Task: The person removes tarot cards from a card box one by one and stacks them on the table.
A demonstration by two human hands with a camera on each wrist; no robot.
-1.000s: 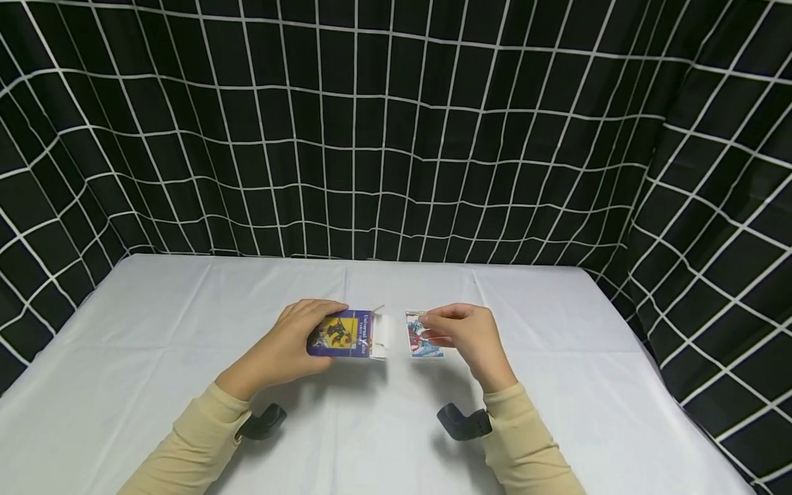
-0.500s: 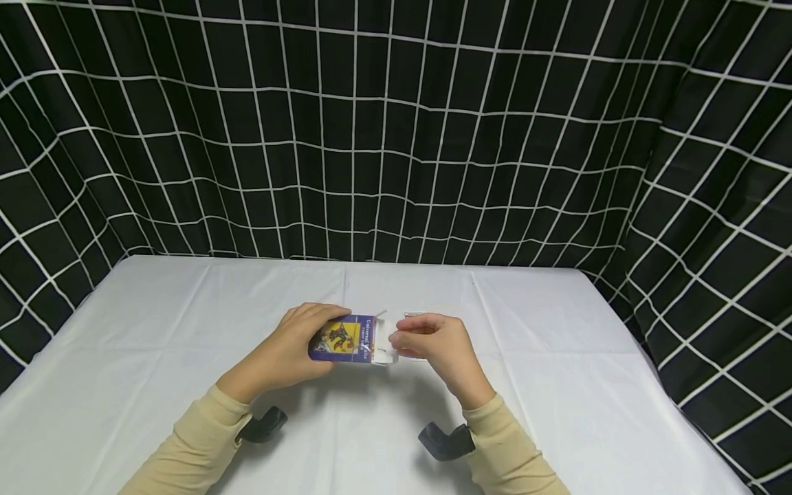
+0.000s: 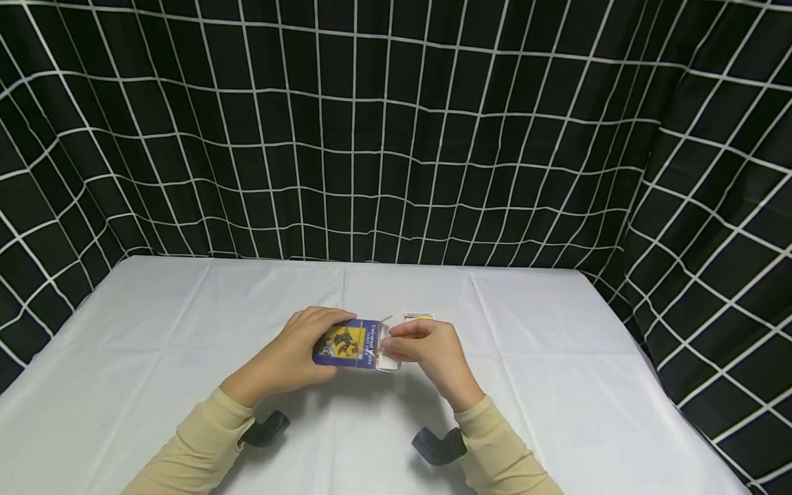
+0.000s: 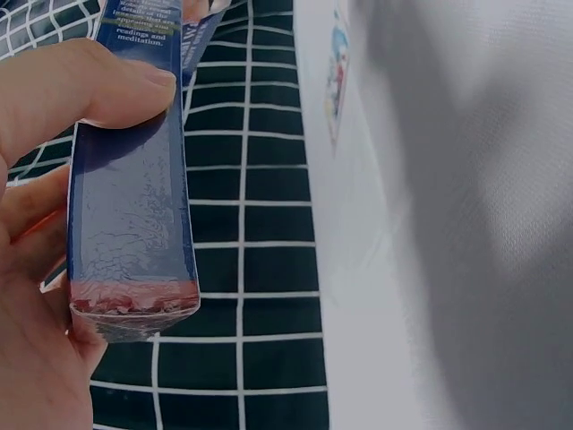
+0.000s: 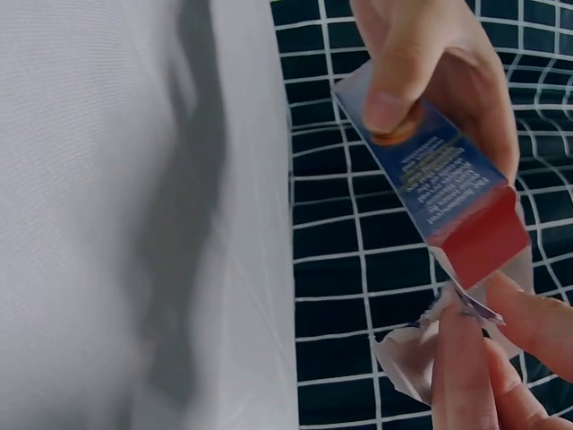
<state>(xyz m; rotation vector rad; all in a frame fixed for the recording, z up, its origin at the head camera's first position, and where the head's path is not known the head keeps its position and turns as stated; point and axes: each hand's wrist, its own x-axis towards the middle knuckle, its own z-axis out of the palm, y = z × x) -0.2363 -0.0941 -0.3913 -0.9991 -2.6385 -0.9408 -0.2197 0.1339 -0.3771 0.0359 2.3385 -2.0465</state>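
My left hand [image 3: 291,354] grips a blue tarot card box [image 3: 340,342] with a yellow picture on its front. Its thumb [image 4: 134,90] lies along the narrow side in the left wrist view. The box is held above the table, its opened end towards the right. At that end, my right hand [image 3: 430,352] has thumb and fingers together on the torn white flap [image 5: 407,358]. Whether a card is also between those fingertips is hidden. Behind the right hand, a colourful card [image 3: 418,316] lies on the cloth, mostly covered from the head view.
A white cloth [image 3: 204,316] covers the table, with shadows under both hands. A black curtain with a white grid [image 3: 371,137] hangs behind and at the sides. Dark wrist mounts [image 3: 438,445] stick out below the beige sleeves.
My right hand has moved left from over the card on the table to the open end of the box. The left hand keeps its grip, and the box has shifted slightly nearer.
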